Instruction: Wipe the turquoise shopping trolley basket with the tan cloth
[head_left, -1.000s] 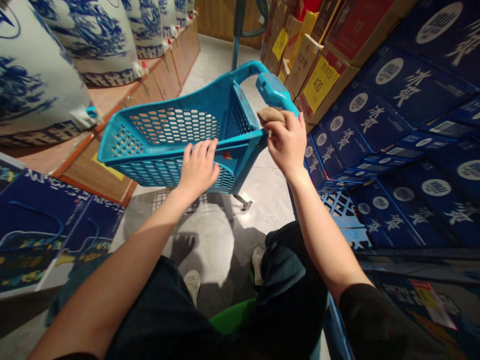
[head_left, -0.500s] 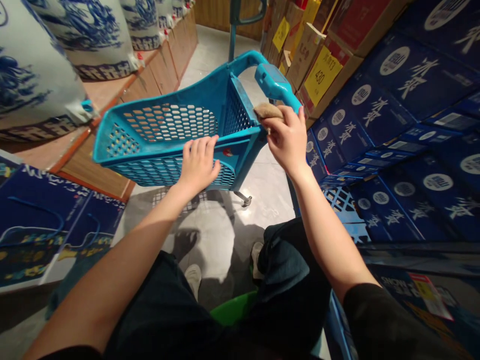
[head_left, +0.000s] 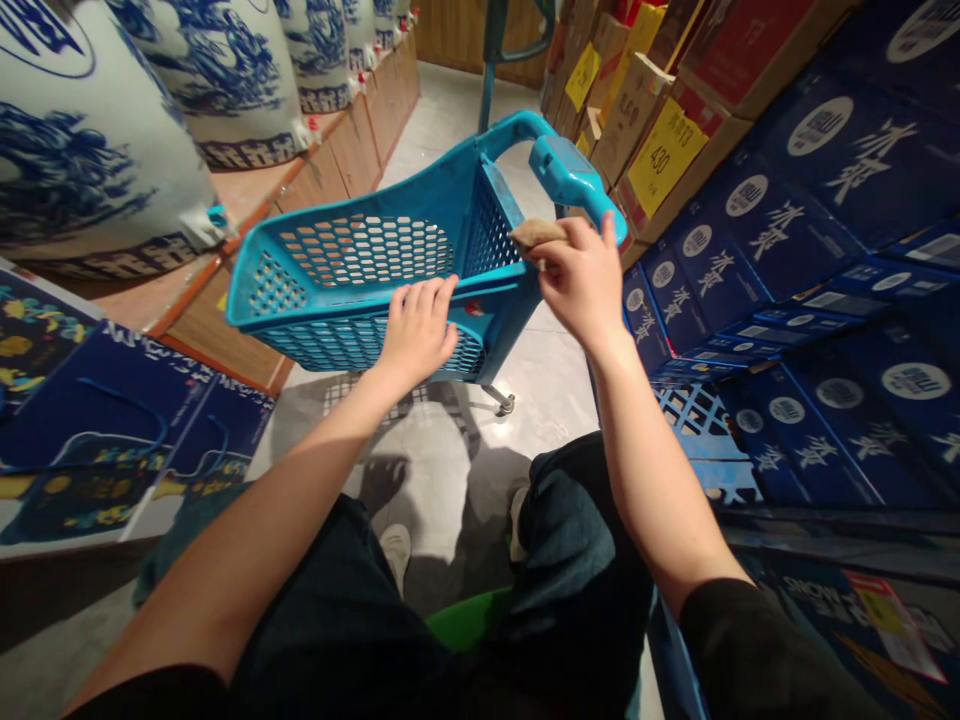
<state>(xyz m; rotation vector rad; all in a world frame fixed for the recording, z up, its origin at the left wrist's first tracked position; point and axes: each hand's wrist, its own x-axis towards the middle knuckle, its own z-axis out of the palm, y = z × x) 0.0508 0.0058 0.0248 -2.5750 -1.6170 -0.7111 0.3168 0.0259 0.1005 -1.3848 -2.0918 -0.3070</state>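
Note:
A blue plastic shopping cart [head_left: 352, 305] stands in front of me, its mesh basket pointing left and its handle at the upper right. My left hand [head_left: 420, 330] lies over the near rim of the basket, fingers curled across the edge and thumb on the outside. Between the fingers and thumb of my right hand [head_left: 589, 285] is a folded brownish cloth [head_left: 538, 234]. It is at the cart's rear corner, just below the handle grip [head_left: 566, 170]. My right fingertips hide part of the cloth.
Large blue-and-white jars [head_left: 232, 80] line a wooden ledge [head_left: 202, 310] on the left. Stacked blue boxes [head_left: 795, 220] and cartons with yellow price signs [head_left: 664, 155] flank the right. A green seat edge [head_left: 469, 615] shows between my legs, above the tiled floor [head_left: 427, 480].
The view has swung slightly left, so the cart and surroundings sit farther right. My left hand stays on the rim; my right hand with the cloth has shifted slightly relative to the handle.

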